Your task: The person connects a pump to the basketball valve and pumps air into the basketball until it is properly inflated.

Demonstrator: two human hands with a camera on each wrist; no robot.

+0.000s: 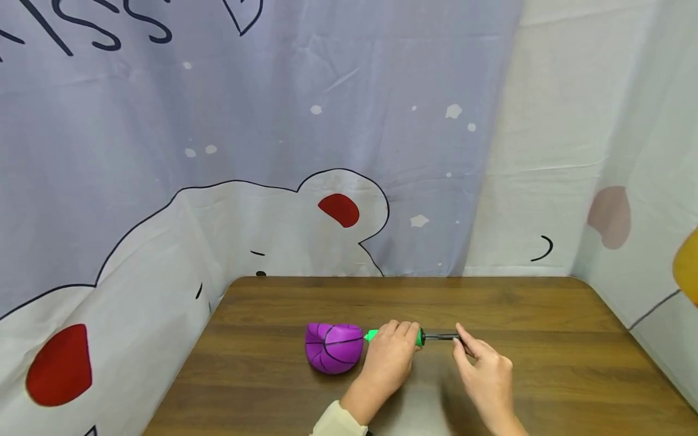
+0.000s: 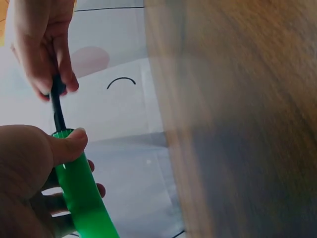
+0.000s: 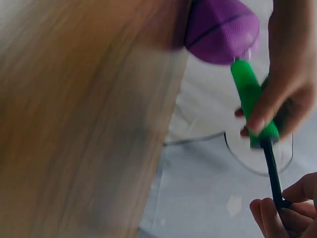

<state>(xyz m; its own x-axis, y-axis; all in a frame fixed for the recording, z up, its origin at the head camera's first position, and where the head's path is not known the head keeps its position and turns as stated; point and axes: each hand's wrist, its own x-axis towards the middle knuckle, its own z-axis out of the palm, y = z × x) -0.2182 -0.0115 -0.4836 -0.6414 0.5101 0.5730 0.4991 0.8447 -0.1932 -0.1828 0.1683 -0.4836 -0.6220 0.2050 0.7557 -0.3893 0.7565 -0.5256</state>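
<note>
A purple ball (image 1: 334, 348) with black lines sits on the table, its upper left side caved in. A green hand pump (image 2: 81, 193) joins it, the pump's tip meeting the ball's right side. My left hand (image 1: 391, 351) grips the green barrel, fingers wrapped round it and thumb along it near the rod end. My right hand (image 1: 485, 369) pinches the black handle at the outer end of the pump's dark rod (image 3: 272, 166). Part of the rod stands out of the barrel between the two hands.
The brown wooden table (image 1: 262, 399) lies under the ball and hands. Behind it and along its sides hangs a printed cloth (image 1: 425, 151) with white bear shapes and red patches, reaching down to the table's far edge.
</note>
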